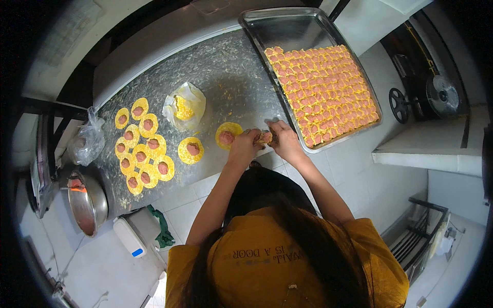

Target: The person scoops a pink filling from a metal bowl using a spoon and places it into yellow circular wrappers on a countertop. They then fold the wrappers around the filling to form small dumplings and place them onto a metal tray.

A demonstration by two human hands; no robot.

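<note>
At the front edge of the table, an open-topped dumpling with pink filling and a yellow wrapper is held between my two hands. The fingers of my left hand close round one side. My right hand pinches the opposite side, its fingertips partly hidden. Just left of my left hand lies a round yellow wrapper topped with pink filling, and another filled wrapper is farther left. To the right, a metal tray carries tight rows of shaped dumplings.
Several filled wrappers spread over the left of the dark speckled table. A stack of yellow wrappers sits in white wrapping. A plastic bag, a metal bowl and a bin stand at left. A wheeled machine is far right.
</note>
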